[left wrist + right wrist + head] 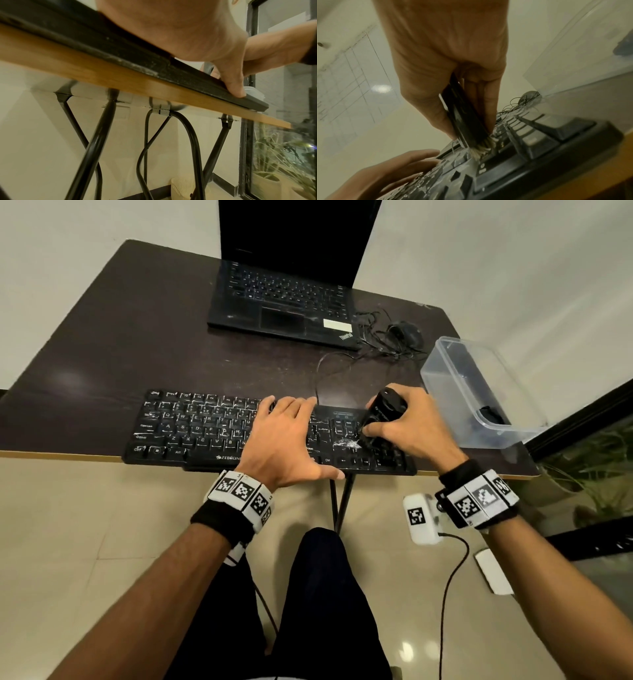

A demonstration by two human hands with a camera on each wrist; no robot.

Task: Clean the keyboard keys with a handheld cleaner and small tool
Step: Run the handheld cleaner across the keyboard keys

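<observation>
The right hand (pixel 412 426) is wrapped around the black handheld cleaner (pixel 382 414), hiding most of its body. The cleaner's long axis is tilted, with its top toward 1 o'clock and its pale bristles (pixel 483 148) pressed down among the keys. The keyboard (pixel 205 428) lies along the counter (pixel 120 337) near edge, long axis from 9 to 3 o'clock. The left hand (pixel 286 440) rests flat and spread on its middle, covering those keys; its thumb (pixel 235 82) touches the front edge. A clear box (pixel 479 392) sits at 3 o'clock; its contents are indistinct.
</observation>
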